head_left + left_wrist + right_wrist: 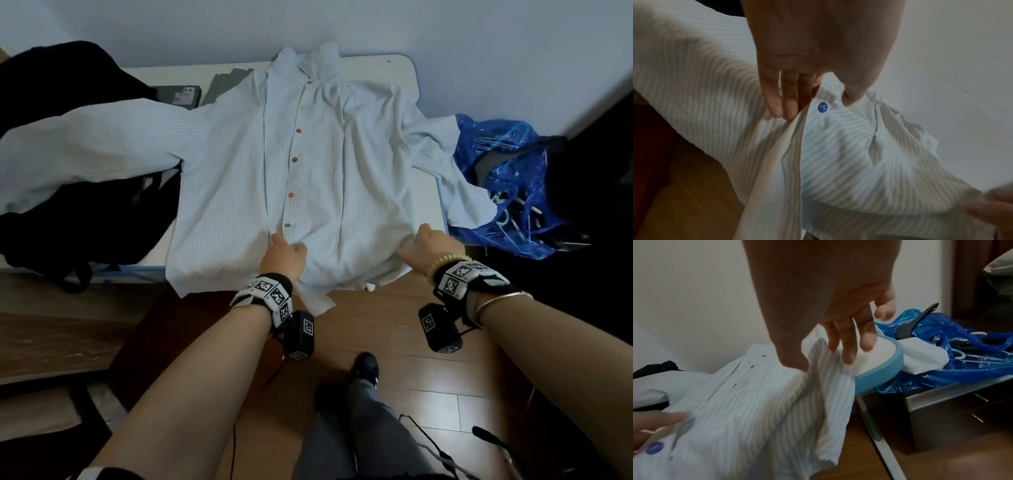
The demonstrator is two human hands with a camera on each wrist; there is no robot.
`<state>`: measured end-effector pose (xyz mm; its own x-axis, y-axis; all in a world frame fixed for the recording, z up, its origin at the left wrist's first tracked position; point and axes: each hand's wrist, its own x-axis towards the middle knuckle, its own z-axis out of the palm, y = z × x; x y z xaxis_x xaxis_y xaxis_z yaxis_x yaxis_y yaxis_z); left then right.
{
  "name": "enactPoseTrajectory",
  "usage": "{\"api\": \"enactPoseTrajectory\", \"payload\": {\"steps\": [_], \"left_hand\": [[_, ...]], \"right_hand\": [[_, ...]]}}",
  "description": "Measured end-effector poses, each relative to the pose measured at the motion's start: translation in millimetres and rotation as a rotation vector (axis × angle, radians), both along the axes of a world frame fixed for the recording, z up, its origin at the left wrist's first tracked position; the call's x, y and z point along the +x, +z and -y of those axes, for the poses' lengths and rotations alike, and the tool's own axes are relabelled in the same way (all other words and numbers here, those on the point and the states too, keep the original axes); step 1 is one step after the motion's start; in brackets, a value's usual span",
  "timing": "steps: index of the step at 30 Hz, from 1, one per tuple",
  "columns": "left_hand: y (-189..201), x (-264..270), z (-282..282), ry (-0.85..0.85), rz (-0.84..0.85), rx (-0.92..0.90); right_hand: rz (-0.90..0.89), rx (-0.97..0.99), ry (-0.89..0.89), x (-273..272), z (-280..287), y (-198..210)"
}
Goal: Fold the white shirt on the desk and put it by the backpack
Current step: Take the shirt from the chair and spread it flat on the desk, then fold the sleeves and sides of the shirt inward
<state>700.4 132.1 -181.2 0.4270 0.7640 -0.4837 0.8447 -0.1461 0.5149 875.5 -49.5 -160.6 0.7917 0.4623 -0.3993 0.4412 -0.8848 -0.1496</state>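
The white striped shirt [308,154] lies button side up on the small white desk [376,68] with its hem over the near edge. Its left sleeve drapes across the black backpack [85,222]; the right sleeve hangs off the desk's right side. My left hand [287,245] pinches the button strip near the hem, thumb and fingers [777,100] closing on the cloth beside a blue button [822,107]. My right hand [411,245] is at the shirt's right side by the desk corner; a ridge of shirt [756,402] stands pinched between its thumb and index finger [832,340].
A blue plastic bag [507,192] holding hangers sits on a dark drawer unit [962,410] right of the desk. A grey box [181,96] lies at the desk's back left. The desk has a blue rim [879,369]. Below the hem are wooden floor and my legs.
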Motion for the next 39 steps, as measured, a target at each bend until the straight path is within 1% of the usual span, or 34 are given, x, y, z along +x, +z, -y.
{"api": "enactPoseTrajectory", "payload": {"steps": [2, 4, 5, 8, 11, 13, 16, 19, 21, 23, 26, 28, 32, 34, 37, 39], "left_hand": [[-3, -2, 6, -0.061, -0.021, -0.002], [-5, -3, 8, -0.142, -0.055, 0.055], [-5, -2, 8, -0.136, -0.054, 0.067], [-2, -1, 6, -0.050, 0.004, 0.051], [-1, -5, 7, 0.004, 0.042, 0.040], [-3, -8, 8, 0.006, 0.045, 0.031], [-6, -8, 11, -0.037, 0.035, 0.013], [-8, -11, 14, -0.086, -0.019, 0.007], [-10, -14, 15, -0.158, -0.099, 0.001], [-12, -17, 13, -0.241, -0.180, 0.017], [-15, -16, 5, -0.322, -0.228, 0.007], [-14, -15, 1, -0.369, -0.263, -0.051], [-9, -9, 5, -0.506, -0.270, -0.293], [-8, -6, 4, -0.464, -0.268, -0.300], [-5, -4, 0, -0.389, -0.302, -0.252], [-1, -2, -6, -0.386, -0.307, -0.149]], "right_hand": [[-0.062, -0.135, 0.064, -6, 3, -4], [-0.112, -0.204, 0.079, -11, 7, -11], [-0.131, -0.196, 0.061, -12, 8, -14], [-0.133, -0.140, 0.014, -14, 11, -18], [-0.120, -0.183, -0.012, -10, 21, -12], [-0.110, -0.228, -0.021, -4, 32, -12], [-0.076, -0.295, -0.054, 4, 45, -13], [-0.090, -0.337, -0.070, 5, 52, -16], [-0.091, -0.321, -0.093, 4, 50, -17], [-0.055, -0.256, -0.128, 2, 44, -18], [-0.033, -0.174, -0.169, -3, 31, -16], [-0.037, -0.144, -0.159, -3, 23, -15], [-0.043, -0.110, -0.141, 2, 15, -10], [-0.030, -0.108, -0.141, 3, 13, -8], [-0.009, -0.096, -0.141, 9, 13, -5], [-0.002, -0.076, -0.135, 16, 12, -3]]}}
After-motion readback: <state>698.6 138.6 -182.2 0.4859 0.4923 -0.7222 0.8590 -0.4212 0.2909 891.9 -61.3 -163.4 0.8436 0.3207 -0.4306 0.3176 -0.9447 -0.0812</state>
